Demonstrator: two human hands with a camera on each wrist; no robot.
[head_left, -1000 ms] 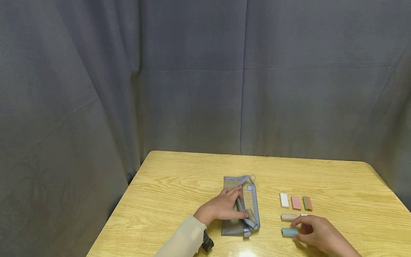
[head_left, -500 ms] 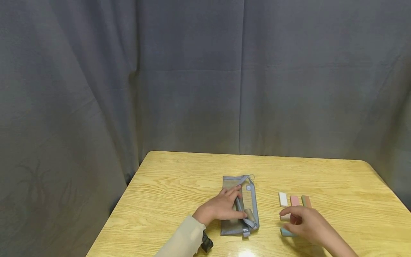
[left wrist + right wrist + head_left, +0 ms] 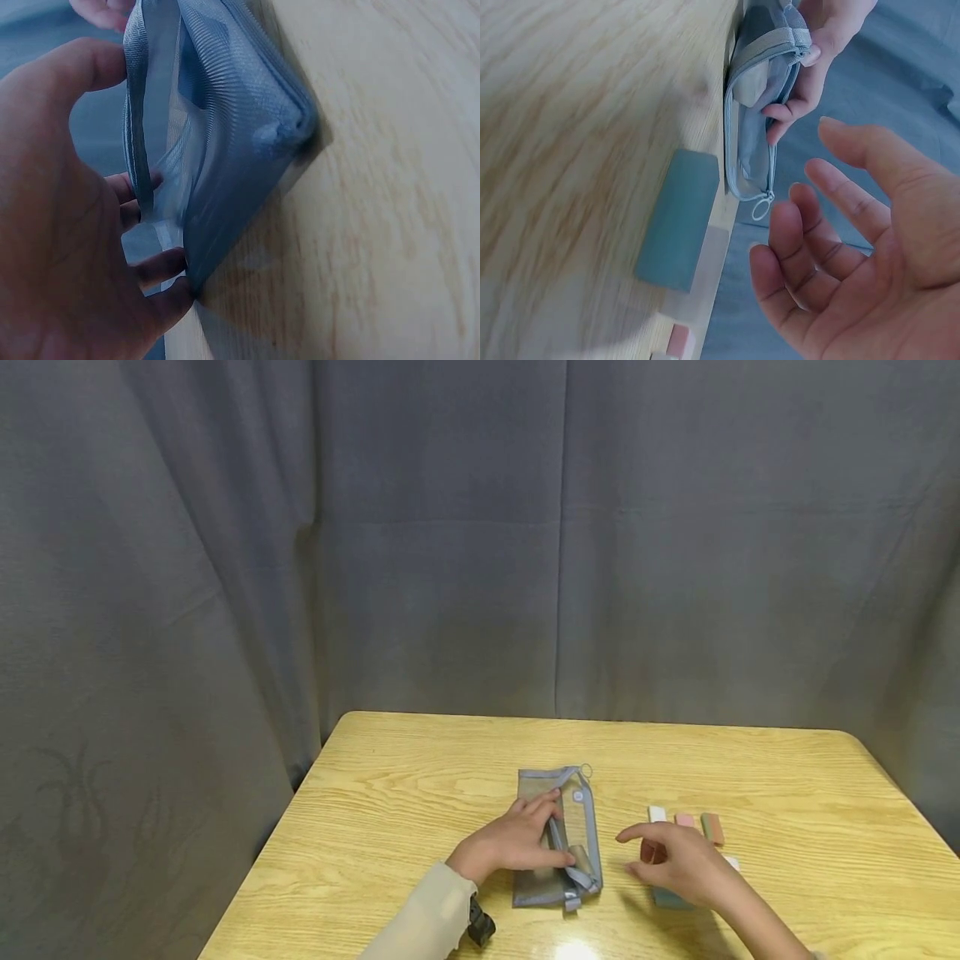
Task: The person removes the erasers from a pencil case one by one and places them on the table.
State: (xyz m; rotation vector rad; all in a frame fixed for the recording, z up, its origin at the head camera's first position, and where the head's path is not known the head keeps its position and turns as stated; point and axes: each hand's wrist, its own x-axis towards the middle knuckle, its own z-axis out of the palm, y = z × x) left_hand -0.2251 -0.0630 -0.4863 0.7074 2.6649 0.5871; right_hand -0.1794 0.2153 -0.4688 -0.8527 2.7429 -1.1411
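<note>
A grey-blue mesh zip pouch (image 3: 536,885) lies on the table, its zip side gaping. My left hand (image 3: 513,843) rests over it and holds the opening's edge between thumb and fingers, plain in the left wrist view. A beige eraser-like block (image 3: 581,858) shows inside, near the thumb. To the right, my right hand (image 3: 678,860) hovers with thumb and index finger apart and nothing visible between them. Below it sits a teal eraser-like block (image 3: 679,217). Behind are similar blocks: white (image 3: 657,813), pink (image 3: 684,820), and green-and-orange (image 3: 713,828). The right hand covers part of this group.
The wooden table (image 3: 420,777) has rounded far corners. Grey curtains (image 3: 450,568) hang behind it and on the sides. A black band (image 3: 481,922) is at the left wrist, by the light sleeve (image 3: 423,914). Another white block (image 3: 732,862) peeks out beside the right hand.
My right hand has lifted off beside the teal block and moved left towards the pouch, now covering more of the blocks. The left hand keeps its place on the pouch.
</note>
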